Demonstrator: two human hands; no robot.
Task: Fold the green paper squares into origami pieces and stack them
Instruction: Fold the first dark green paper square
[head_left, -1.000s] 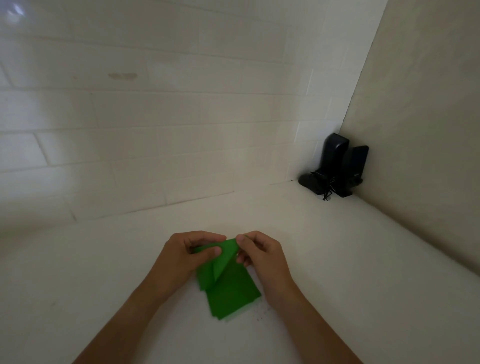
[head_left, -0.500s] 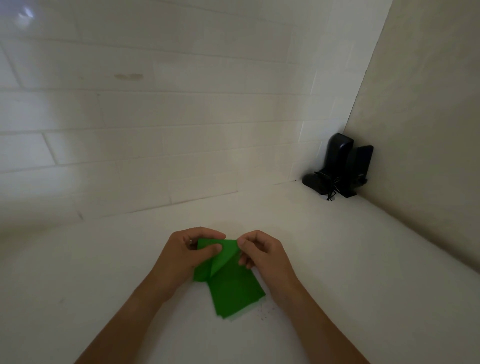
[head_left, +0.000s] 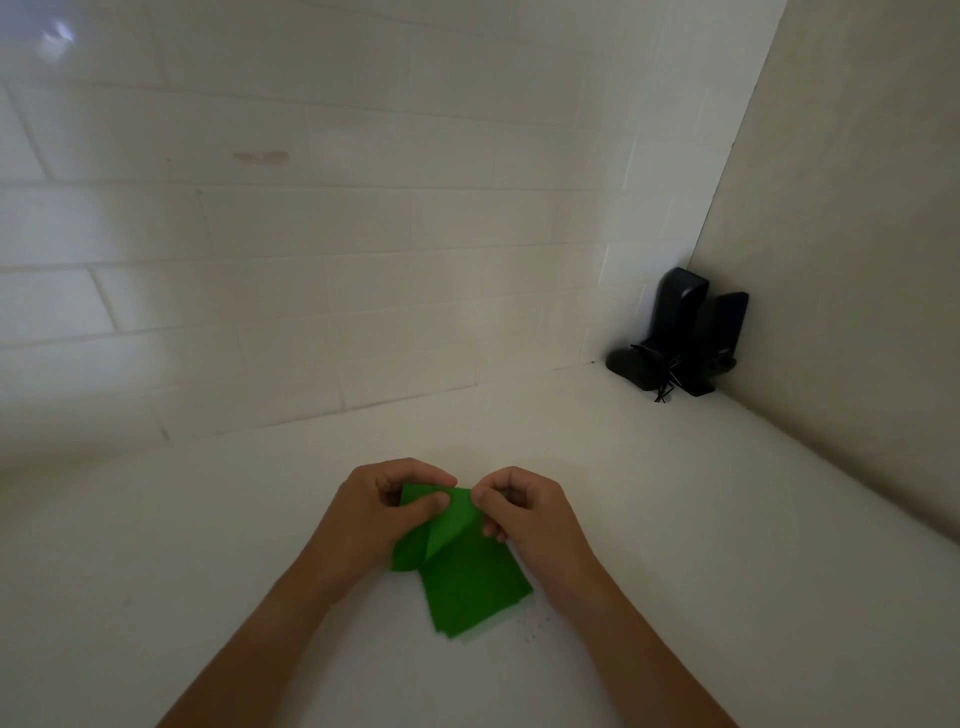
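Both hands work at the far end of the green paper. The top green sheet (head_left: 447, 525) is curled up off the flat pile of green squares (head_left: 475, 592), which lies on the white counter (head_left: 675, 545) just in front of the person, long axis running from near-right to far-left.

The left hand (head_left: 374, 514) pinches the lifted sheet: thumb (head_left: 428, 505) on the upper face, the other fingers curled behind the far edge. The right hand (head_left: 524, 512) has thumb and forefinger closed at the sheet's top corner, fingertips (head_left: 480, 501) touching the paper; its lower fingers curl inward near the pile's right edge, and contact there cannot be told.

Key relation: the sheet's free flap hangs down and left from the pinch points, bowed and not creased, with the curve sitting over the left edge of the pile. The two pinches are close together at the far corner, so both hands are about equally near. Likely step: lining up a fold before pressing the crease. Early in the task, I judge; no folded pieces are visible.

Both forearms come in from the bottom, wrists low, angled toward each other. Black devices (head_left: 680, 332) stand in the far right corner against the tiled wall (head_left: 311, 234), well apart.
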